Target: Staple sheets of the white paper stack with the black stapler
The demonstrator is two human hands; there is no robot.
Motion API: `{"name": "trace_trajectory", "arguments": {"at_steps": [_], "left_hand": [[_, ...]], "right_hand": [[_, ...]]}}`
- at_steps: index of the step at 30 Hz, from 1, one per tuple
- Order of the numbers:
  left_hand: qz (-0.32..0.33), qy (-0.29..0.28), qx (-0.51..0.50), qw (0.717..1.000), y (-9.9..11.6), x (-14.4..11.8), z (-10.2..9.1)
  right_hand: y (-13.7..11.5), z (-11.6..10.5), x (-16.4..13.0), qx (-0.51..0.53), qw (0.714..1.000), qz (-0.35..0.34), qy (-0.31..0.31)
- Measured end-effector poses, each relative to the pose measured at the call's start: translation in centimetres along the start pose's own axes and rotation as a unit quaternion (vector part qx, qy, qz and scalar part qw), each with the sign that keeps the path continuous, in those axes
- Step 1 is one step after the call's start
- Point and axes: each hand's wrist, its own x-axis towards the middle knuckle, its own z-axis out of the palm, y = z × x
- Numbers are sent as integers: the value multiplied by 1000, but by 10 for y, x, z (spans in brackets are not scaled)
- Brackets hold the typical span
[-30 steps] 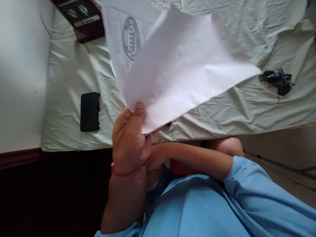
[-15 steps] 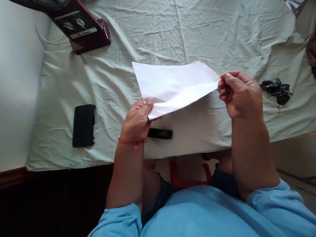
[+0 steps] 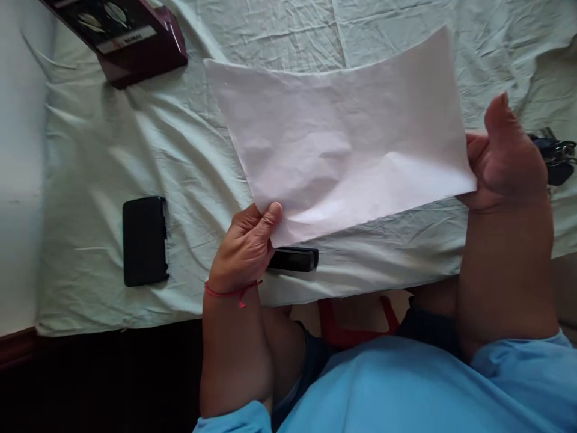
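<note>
Left hand (image 3: 246, 249) pinches paper sheet (image 3: 342, 138) at its 7 o'clock corner; right hand (image 3: 507, 159) grips the 3 o'clock edge. Black phone (image 3: 144, 240) at 9 o'clock on surface (image 3: 112, 144).

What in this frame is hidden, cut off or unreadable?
Head view only:
- Right hand fingers: behind the paper.
- Black bar: partly under left hand and paper; unidentifiable.
- Keys: mostly behind the right hand.
- Maroon box: cut by top edge, label too small.
</note>
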Motion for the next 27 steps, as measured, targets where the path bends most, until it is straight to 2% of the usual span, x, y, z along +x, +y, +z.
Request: {"name": "trace_trajectory", "arguments": {"at_steps": [3,8,10,13,15,16,19,23,25,27], "left_hand": [[1,-22,3,1000,1,3,-3],[-1,-57,17,998,2,8,-10],[-8,-54,20,998,4,11,-12],[-7,-47,30,998,7,18,-15],[-6,-40,47,998,10,23,-18],[-3,-32,57,998,11,26,-20],[17,-14,77,997,13,33,-27],[56,-21,100,993,11,38,-35],[82,-8,94,992,8,40,-35],[108,8,78,991,4,43,-34]], "right_hand": [[1,-3,-7,0,1000,-5,-8],[24,7,1,33,999,4,39],[32,7,7,55,998,-25,20],[42,1,7,63,998,-22,-13],[50,-4,0,65,997,-32,-32],[54,-7,-5,76,996,-44,-21],[64,-13,-20,81,996,-33,-36],[59,-22,-22,16,996,-28,-88],[48,-24,-13,-32,992,-27,-118],[39,-23,0,-77,990,-15,-119]]}}
